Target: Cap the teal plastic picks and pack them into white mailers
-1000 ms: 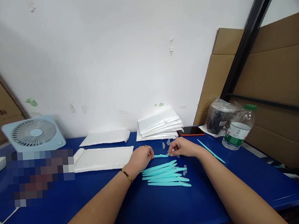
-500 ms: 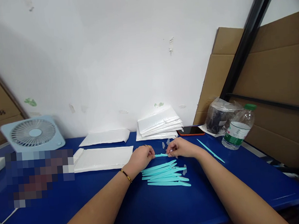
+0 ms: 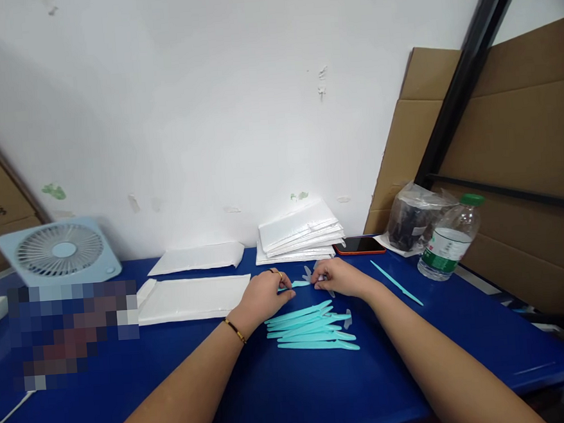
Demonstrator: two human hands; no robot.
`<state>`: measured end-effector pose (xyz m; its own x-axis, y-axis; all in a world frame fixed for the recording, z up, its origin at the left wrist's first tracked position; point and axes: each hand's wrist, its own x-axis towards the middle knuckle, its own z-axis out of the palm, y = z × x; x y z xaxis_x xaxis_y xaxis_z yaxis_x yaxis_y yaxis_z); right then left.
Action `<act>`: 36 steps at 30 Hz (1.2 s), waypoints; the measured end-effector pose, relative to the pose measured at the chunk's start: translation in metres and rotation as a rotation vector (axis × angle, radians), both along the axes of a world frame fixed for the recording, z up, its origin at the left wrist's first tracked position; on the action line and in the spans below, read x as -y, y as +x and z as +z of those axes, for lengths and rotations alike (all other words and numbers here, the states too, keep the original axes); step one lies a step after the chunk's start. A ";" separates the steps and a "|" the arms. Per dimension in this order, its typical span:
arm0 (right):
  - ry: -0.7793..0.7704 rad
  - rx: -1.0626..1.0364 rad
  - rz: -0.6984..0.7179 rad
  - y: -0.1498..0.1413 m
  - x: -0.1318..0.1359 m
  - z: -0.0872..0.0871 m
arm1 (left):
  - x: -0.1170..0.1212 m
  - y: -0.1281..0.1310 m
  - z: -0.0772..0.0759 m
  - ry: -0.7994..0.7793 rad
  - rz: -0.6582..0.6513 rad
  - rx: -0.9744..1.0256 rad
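Observation:
Between the fingers of my left hand (image 3: 267, 293) is a turquoise eyebrow razor (image 3: 300, 283); its tip points right and its other end is hidden by the hand. A short gap to the right, my right hand (image 3: 335, 277) has its fingertips pinched together among small clear plastic caps (image 3: 307, 273). Whatever the pinch holds is too small to make out. Below both hands lies a loose row of several turquoise eyebrow razors (image 3: 315, 346), with a clear cap (image 3: 348, 319) at its right end. One more razor (image 3: 397, 283) lies apart, right of my right hand.
White padded mailers lie flat (image 3: 196, 298) at left, and a stack of them (image 3: 297, 230) stands against the wall. A phone (image 3: 360, 246), a bagged dark object (image 3: 408, 225) and a water bottle (image 3: 446, 245) are at right. A blue fan (image 3: 62, 250) stands at far left.
My hands have parted slightly; the right fingers no longer touch the razor's end. The held razor has moved a little up and away from the row.

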<state>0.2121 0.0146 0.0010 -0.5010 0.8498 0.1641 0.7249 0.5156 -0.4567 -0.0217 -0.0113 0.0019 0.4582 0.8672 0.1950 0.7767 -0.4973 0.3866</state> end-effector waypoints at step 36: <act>-0.227 0.027 -0.069 0.006 0.004 0.009 | -0.001 0.001 -0.003 -0.034 -0.019 -0.073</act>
